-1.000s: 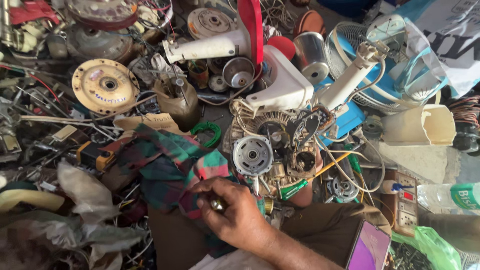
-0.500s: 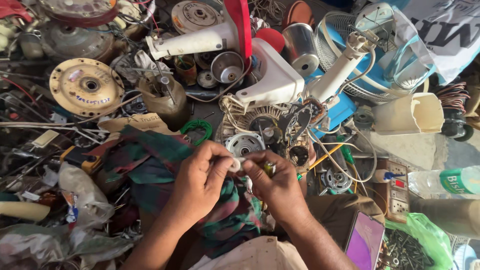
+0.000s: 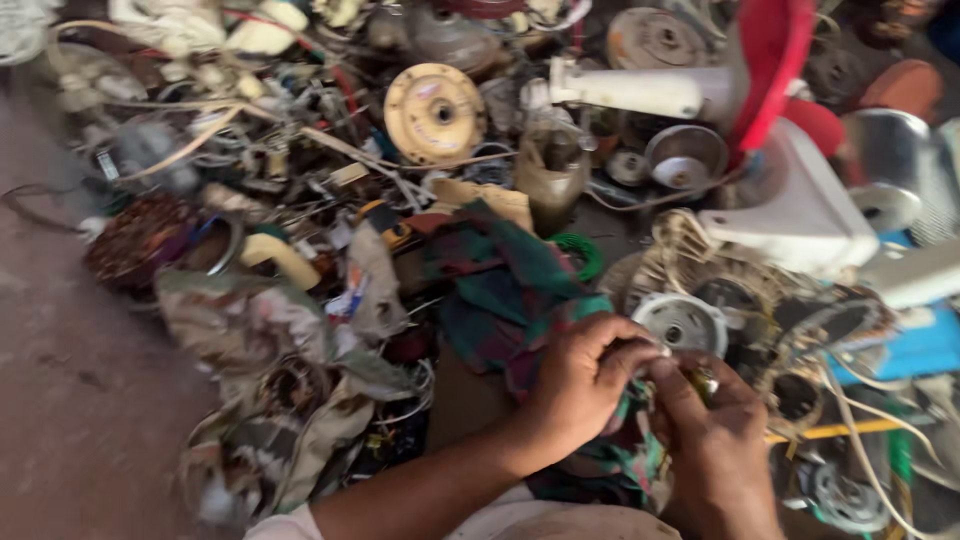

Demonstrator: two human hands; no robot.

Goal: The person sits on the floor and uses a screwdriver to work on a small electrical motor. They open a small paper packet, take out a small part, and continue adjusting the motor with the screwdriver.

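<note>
My left hand [image 3: 580, 385] and my right hand [image 3: 712, 440] meet at the lower middle of the head view, fingertips pinched together on a small metal part [image 3: 700, 378] that is mostly hidden between them. Under both hands lies a crumpled green and red checked cloth [image 3: 505, 290]. Just above the fingers sits a round silver motor cover [image 3: 682, 320]. The picture is blurred by motion.
A heap of scrap fills the ground: a cream round disc [image 3: 434, 110], a white and red appliance body [image 3: 790, 200], a steel bowl [image 3: 686, 157], a copper motor winding [image 3: 140, 240], wires, rags [image 3: 270, 400]. Bare dirt floor [image 3: 60, 400] lies at the left.
A second ago only one hand held the small part; the left hand has since joined it. The view has swung to the left, showing more floor and scrap there.
</note>
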